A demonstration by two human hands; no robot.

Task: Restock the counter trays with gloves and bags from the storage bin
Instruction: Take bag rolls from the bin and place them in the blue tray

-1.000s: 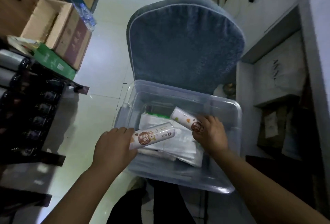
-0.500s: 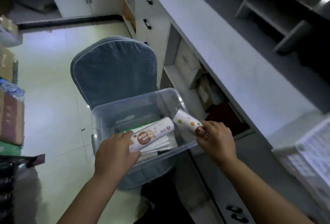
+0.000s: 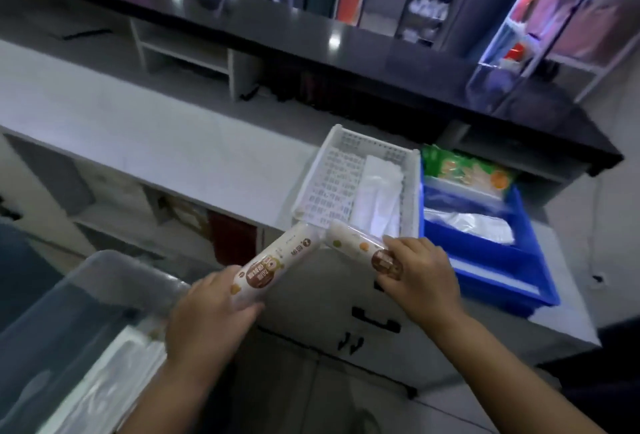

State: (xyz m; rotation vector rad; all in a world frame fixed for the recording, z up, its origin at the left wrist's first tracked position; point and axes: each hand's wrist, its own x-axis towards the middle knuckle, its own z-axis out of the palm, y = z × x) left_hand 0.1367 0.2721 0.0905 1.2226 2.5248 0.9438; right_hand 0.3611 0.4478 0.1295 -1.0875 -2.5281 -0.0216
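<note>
Head view: left hand (image 3: 207,323) is gripping the left bag roll (image 3: 273,267), fingers curling round its lower end, and the roll is slanting up to the right. Right hand (image 3: 419,278) is gripping the right bag roll (image 3: 356,246), fingers clamping its labelled end. The rolls' free ends are meeting in the air at the table's (image 3: 156,143) front edge, just below the white tray's (image 3: 325,170) near rim. A folded white stack (image 3: 377,194) is lying along that tray's right side, its lattice floor showing on the left. Blue tray (image 3: 502,278) is touching the white tray's right wall and holding clear packets and a green packet (image 3: 464,170). Clear storage bin (image 3: 69,312) is sitting low left, beside the left wrist.
</note>
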